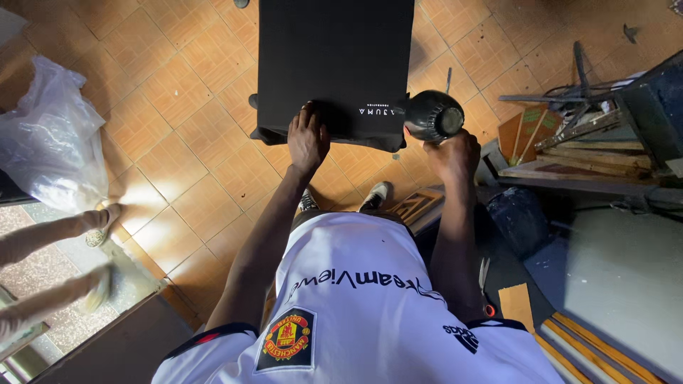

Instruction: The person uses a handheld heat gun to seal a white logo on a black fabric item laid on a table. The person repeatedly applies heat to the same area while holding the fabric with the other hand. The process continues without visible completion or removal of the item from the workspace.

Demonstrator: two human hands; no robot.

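Left hand (pixel 308 139) pressed flat, unclenched, on black fabric panel (pixel 334 57), upper centre. Right hand (pixel 453 153) clenched around black heat gun (pixel 434 115), nozzle near printed corner. Drying step judged underway.

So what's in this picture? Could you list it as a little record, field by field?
Left hand: pressed flat on the near edge of a black fabric-covered board
Right hand: gripping a black handheld dryer-like tool beside the board's corner
Floor: orange-brown tiles
Left side: clear crumpled plastic bag
Right side: stacked wooden frames
Other person: legs at the left edge
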